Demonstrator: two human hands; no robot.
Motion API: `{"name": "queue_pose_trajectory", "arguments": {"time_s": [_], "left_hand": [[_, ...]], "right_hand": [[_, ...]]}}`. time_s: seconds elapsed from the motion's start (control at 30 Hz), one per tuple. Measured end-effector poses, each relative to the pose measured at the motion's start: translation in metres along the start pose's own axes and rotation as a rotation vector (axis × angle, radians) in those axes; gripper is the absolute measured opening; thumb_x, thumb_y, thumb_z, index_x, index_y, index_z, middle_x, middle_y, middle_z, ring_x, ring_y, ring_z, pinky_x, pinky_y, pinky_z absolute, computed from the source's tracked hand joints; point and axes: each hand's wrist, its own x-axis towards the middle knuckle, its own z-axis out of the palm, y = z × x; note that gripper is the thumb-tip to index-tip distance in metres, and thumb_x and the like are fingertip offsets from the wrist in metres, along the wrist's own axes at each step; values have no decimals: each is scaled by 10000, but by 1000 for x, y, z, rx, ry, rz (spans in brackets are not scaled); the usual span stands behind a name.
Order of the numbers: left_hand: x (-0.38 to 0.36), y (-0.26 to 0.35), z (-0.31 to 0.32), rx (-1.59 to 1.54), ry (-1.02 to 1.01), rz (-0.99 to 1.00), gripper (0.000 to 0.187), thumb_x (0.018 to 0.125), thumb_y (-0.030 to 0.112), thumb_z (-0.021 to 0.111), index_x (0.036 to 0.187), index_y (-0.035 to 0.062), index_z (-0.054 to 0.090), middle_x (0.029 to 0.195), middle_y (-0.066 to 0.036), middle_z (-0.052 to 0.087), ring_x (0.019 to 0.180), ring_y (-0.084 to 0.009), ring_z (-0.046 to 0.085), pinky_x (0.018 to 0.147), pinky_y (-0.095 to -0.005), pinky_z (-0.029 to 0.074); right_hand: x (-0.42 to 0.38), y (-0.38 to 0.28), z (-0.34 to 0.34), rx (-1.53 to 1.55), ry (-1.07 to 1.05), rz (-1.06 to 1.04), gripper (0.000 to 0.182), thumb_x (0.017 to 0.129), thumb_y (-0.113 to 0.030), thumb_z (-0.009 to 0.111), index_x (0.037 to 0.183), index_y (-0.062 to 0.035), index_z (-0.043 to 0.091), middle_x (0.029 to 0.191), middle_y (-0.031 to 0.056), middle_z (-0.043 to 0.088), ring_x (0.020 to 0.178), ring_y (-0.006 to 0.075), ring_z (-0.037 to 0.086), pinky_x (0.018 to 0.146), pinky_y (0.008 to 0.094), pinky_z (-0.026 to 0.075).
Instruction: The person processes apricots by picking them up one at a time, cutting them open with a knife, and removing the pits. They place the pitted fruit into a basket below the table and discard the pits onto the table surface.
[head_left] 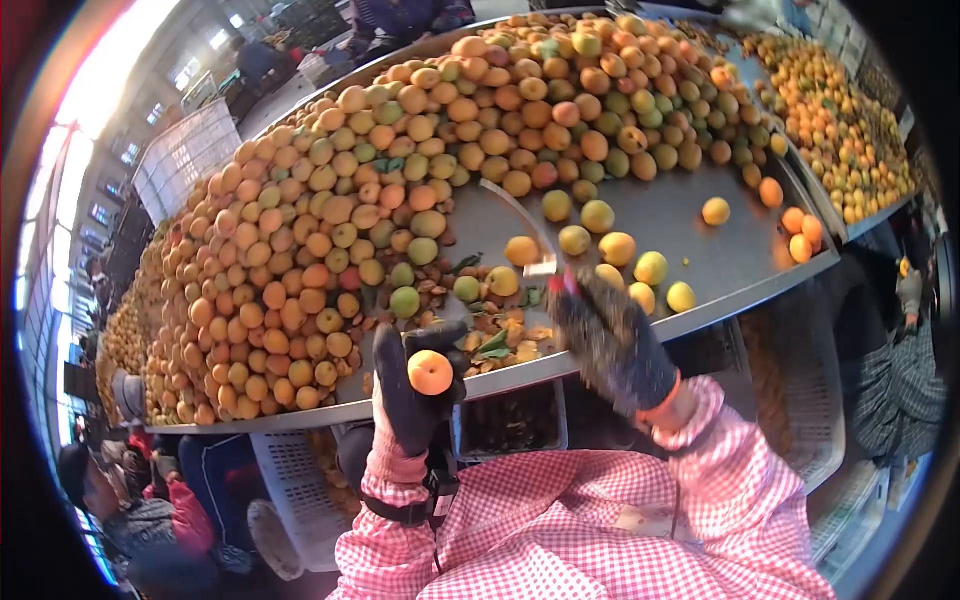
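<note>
An orange apricot [430, 372] rests in the palm of my left hand [412, 385], with dark-gloved fingers curled beside it and the thumb upright. My right hand [615, 345], in a dirt-stained dark glove, is over the table's front edge, fingers pressed together and smeared by motion. A small red object [565, 283] shows at its fingertips; its kind I cannot tell. Just left of that is a short white piece [540, 268], at the end of a thin curved strip [520, 215]. Several loose apricots [617, 249] lie on the metal table [700, 255] beyond the right hand.
A large heap of apricots [400, 150] covers the table's left and back. Split fruit pieces and leaves [505, 335] lie between my hands. Crates [300, 480] stand below the front edge. Another person [405, 20] is across the table; a second fruit-covered table [850, 130] is at right.
</note>
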Motion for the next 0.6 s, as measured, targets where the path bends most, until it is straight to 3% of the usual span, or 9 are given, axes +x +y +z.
{"name": "queue_pose_trajectory", "arguments": {"time_s": [0.03, 0.07, 0.13, 0.17, 0.33, 0.43, 0.53, 0.57, 0.6], "left_hand": [[12, -14, -14, 142, 110, 91, 759, 889, 673, 270, 924, 8, 634, 616, -73, 583, 437, -132, 488, 400, -215, 384], [14, -8, -24, 119, 117, 96, 759, 889, 673, 270, 924, 8, 634, 616, -73, 583, 437, -132, 488, 400, -215, 384], [15, 11, -38, -210, -229, -151, 535, 943, 518, 378, 1043, 16, 535, 801, -89, 629, 599, -145, 605, 497, -258, 513], [10, 17, -14, -98, 101, -40, 723, 912, 630, 276, 901, -1, 628, 632, -81, 596, 435, -143, 509, 382, -222, 386], [36, 8, -39, 13, -108, 85, 663, 935, 561, 310, 934, -32, 606, 716, -105, 638, 573, -164, 613, 464, -237, 476], [53, -12, -56, -12, -138, 259, 520, 942, 450, 417, 989, -45, 568, 863, -140, 647, 751, -214, 651, 689, -317, 546], [55, -3, -56, 479, 63, 471, 404, 861, 192, 604, 1150, -58, 472, 878, -133, 641, 725, -218, 620, 682, -314, 512], [62, 5, -55, -76, -35, 296, 453, 930, 433, 487, 865, -2, 593, 675, -19, 596, 578, -91, 544, 549, -228, 434], [67, 1, -57, -78, -22, 289, 453, 930, 433, 487, 865, -2, 593, 675, -19, 596, 578, -91, 544, 549, -228, 434]], "right_hand": [[4, -21, -4, 199, -5, 53, 405, 760, 37, 611, 1161, 0, 564, 1105, 212, 549, 931, 368, 571, 786, 403, 502], [-12, -43, 13, 966, -28, 483, 434, 756, 2, 631, 1184, -11, 555, 1069, 198, 563, 914, 364, 573, 755, 405, 503], [12, -80, -3, 941, -262, 771, 318, 805, -57, 624, 1112, -3, 564, 923, 193, 595, 816, 362, 595, 647, 401, 488], [21, -87, 1, 922, -269, 763, 318, 805, -57, 624, 1112, -3, 564, 923, 193, 595, 816, 362, 595, 647, 401, 488], [59, -98, 25, 845, -239, 653, 236, 894, -227, 581, 946, 0, 543, 729, 211, 585, 692, 394, 600, 564, 430, 439], [60, -94, 55, 713, -280, 609, 262, 887, -248, 587, 928, 6, 535, 709, 214, 582, 659, 403, 594, 518, 439, 429], [67, -92, 78, 561, -326, 538, 265, 882, -249, 589, 904, 7, 527, 653, 216, 565, 620, 410, 583, 497, 449, 426], [72, -91, 86, 612, -286, 526, 262, 880, -248, 592, 902, 5, 525, 634, 211, 560, 611, 410, 582, 496, 449, 426], [76, -90, 93, 662, -243, 515, 260, 877, -247, 595, 900, 2, 524, 615, 205, 555, 601, 409, 581, 495, 449, 426]]}}
